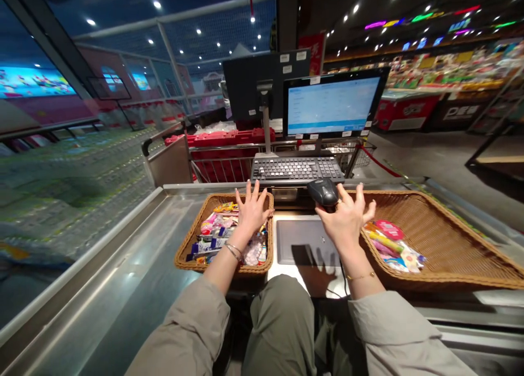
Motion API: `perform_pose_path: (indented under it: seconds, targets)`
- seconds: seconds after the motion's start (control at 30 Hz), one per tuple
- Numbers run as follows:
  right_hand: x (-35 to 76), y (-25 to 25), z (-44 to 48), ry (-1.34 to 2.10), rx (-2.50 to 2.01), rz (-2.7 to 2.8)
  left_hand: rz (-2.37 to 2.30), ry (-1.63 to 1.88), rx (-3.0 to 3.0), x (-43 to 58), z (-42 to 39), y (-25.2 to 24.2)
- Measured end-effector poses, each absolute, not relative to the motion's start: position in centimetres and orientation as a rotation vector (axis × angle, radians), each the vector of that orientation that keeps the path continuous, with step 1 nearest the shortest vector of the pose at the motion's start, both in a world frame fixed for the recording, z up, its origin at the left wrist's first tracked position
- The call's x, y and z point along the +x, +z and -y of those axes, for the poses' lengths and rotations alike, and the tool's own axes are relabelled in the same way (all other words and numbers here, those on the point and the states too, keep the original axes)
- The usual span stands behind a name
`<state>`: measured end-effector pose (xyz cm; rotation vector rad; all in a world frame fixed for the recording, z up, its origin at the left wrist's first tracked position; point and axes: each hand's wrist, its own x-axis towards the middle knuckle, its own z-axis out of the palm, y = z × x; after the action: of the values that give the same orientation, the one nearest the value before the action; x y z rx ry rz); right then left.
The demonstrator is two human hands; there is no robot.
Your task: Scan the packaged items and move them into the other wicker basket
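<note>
My left hand (252, 212) is held over the right part of a wicker basket (183, 256), fingers spread and holding nothing. Packaged snacks and small bottles (213, 239) fill that basket. My right hand (346, 218) has its fingers apart beside a black barcode scanner (322, 191), the thumb side close against it; whether they touch I cannot make out. A second, larger wicker basket (450, 234) lies to the right of this hand, with a few colourful packets (395, 248) at its left end. Between the baskets a grey flat plate (297, 237) is set in the counter, crossed by a hand's shadow.
Behind the scanner lies a black keyboard (297, 169), with a lit monitor (331, 108) above it and a second one (262, 87) seen from behind. A metal counter (135, 256) stretches to the left. Shopping carts (221, 160) stand beyond the counter.
</note>
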<state>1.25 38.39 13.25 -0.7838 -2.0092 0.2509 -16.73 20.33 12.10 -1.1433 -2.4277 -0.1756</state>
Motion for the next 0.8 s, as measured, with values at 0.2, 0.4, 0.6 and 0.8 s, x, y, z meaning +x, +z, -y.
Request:
perform_pose_path:
  seconds: [0.2, 0.4, 0.6, 0.8]
  targets:
    - [0.1, 12.4, -37.7, 0.251, -0.755, 2.041, 2.543, -0.104, -1.014, -19.7, -16.5, 12.2]
    - [-0.4, 11.8, -37.3, 0.239, -0.754, 2.051, 2.602, -0.008, -0.897, -22.7, -13.7, 11.8]
    - [-0.8, 11.2, -37.3, 0.227, -0.754, 2.077, 2.677, 0.103, -0.807, -25.4, -12.2, 11.0]
    - [-0.9, 10.7, -37.4, 0.226, -0.753, 2.087, 2.672, 0.205, -0.811, -27.0, -12.2, 9.7]
